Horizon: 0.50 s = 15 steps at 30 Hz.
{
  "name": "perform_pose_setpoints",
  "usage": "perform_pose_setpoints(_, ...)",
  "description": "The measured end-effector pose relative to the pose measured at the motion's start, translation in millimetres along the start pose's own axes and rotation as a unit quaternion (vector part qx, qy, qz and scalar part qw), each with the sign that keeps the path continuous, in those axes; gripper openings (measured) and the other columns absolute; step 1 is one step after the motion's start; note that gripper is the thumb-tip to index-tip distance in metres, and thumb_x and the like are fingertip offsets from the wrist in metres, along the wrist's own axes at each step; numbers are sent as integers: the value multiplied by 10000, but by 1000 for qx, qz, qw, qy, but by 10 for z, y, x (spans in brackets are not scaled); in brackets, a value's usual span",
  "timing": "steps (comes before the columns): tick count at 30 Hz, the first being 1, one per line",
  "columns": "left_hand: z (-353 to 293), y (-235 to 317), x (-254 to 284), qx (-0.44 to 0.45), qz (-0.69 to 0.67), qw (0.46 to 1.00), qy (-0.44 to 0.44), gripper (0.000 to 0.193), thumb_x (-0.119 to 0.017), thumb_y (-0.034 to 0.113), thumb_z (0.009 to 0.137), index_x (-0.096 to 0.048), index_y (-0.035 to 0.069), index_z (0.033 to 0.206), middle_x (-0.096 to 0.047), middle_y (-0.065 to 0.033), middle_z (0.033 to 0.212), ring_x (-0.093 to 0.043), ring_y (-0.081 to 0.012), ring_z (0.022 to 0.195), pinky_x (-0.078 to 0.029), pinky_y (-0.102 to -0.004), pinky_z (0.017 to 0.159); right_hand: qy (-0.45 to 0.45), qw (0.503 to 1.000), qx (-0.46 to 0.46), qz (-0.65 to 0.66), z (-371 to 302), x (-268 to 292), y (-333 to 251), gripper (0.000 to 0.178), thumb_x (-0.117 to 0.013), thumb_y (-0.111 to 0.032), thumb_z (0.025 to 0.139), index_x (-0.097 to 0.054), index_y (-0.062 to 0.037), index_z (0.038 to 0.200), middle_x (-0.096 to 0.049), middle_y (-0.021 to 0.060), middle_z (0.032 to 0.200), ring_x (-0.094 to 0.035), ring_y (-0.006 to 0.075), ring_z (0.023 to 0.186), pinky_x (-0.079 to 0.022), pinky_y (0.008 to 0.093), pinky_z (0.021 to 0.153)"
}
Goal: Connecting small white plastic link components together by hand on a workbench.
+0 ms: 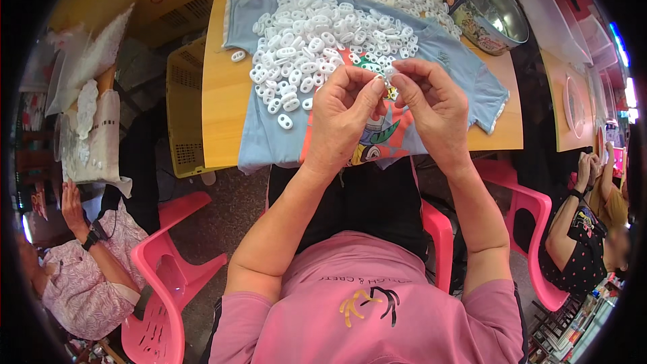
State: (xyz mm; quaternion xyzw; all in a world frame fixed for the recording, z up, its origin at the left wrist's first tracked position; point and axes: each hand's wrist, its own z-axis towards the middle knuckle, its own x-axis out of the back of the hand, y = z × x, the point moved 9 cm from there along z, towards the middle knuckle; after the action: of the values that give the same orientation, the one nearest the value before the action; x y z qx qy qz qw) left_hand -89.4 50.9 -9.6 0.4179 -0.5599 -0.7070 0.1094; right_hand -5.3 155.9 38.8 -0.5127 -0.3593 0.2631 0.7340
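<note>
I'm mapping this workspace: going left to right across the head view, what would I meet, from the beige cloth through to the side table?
Beige cloth, yellow crate, left hand, right hand, side table.

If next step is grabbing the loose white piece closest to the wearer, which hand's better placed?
Left, likely: the white piece lies on the blue shirt just left of the left hand; the right hand would have to cross past it.

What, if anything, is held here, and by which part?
The left grip and right grip apparently pinch a small white piece; by which part cannot be told.
</note>
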Motion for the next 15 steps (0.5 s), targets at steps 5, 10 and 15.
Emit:
perform_pose_setpoints(5, -5, -6, 0, 6, -4, 1000, 3, 122, -627, 94, 927, -582, -5, 982, -630, -34, 814, -583, -75, 687, -471, -212, 609, 14, 1000, -10, 3, -23, -31, 42, 209, -649, -77, 915, -610, 11, 1101, -649, 24, 954, -584, 59, 754, -472, 189, 643)
perform_pose_setpoints(10, -10, -24, 17, 7, -1, 1000, 4, 121, -644, 103, 921, -602, -2, 966, -656, -48, 821, -595, -82, 673, -464, -212, 595, 10, 1000, -7, -5, -21, -27, 9, 196, -651, -81, 914, -620, 1, 1090, -643, 16, 950, -587, 53, 761, -476, 192, 626)
perform_pose_setpoints(15, -1, -19, 9, 15, -14, 1000, 3, 100, -642, 73, 915, -609, -17, 944, -645, -50, 757, -602, -87, 644, -482, -216, 577, 1, 1000, 16, -3, -29, -30, 32, 158, -639, -43, 913, -646, -1, 1065, -613, 19, 932, -592, 64, 757, -485, 194, 636)
